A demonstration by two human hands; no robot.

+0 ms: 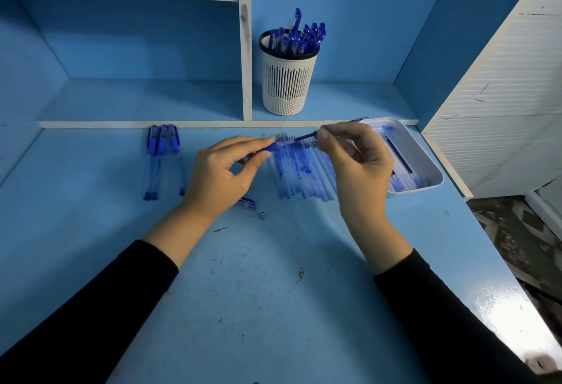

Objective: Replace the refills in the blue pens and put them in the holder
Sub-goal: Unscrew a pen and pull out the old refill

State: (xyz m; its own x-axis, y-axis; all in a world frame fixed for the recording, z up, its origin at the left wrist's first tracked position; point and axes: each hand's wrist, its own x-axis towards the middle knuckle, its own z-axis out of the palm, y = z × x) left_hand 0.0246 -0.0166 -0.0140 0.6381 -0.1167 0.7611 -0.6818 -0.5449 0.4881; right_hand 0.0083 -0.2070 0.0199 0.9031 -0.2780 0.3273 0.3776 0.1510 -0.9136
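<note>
Head view: left hand (226, 170) pinched pen barrel (281, 143) above refill row (304, 170); right hand (355, 158) pinched refill (304, 136) at barrel's open end. Holder (289, 79) of pens (307, 36) stood on shelf (349, 100) behind; tray (425, 155) right.

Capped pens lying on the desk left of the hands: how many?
3. All lie side by side near the shelf edge: left pen, middle pen, right pen, caps pointing away. None looks hidden; pens in the holder are not counted.
</note>
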